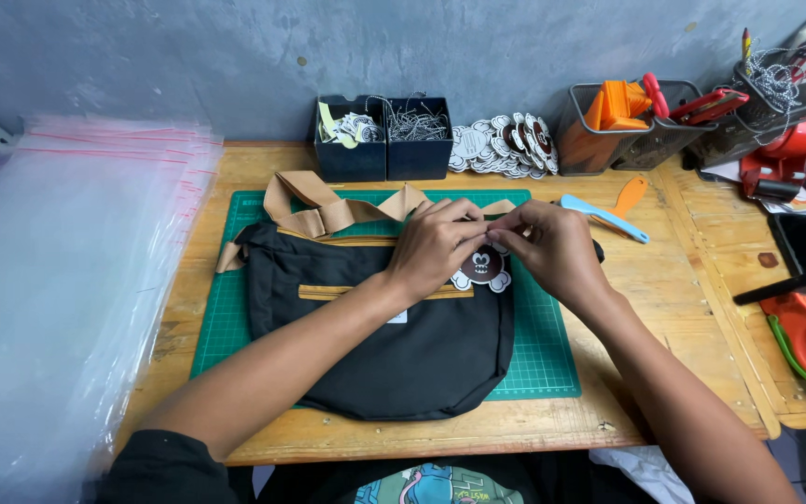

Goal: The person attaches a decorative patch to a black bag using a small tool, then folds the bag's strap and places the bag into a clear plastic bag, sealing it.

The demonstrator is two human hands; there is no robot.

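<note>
Fingertips of both hands meet at the top edge of a black bag [394, 345], just above a round brown-and-white hang tag [482, 268] shaped like a cartoon face. The left hand [436, 247] and the right hand [552, 247] are curled inward with fingers pinched together, apparently on the tag's string or the bag's zip pull; the knuckles hide the spot, so I cannot tell exactly what is gripped. The tag lies on the bag's upper right part, partly tucked under the right hand.

The bag rests on a green cutting mat [543, 345] on a wooden table [664, 373], its tan strap [328, 210] bunched behind it. Behind that stand two dark boxes [384, 149] of tags and strings, and a fanned pile of similar tags [506, 145]. A light-blue tool [604, 217] lies just beyond the right hand. Clear plastic bags [58, 308] are stacked at the left, cut off by the frame edge. Baskets of tools [627, 121] at the right are cluttered and hard to sort out.
</note>
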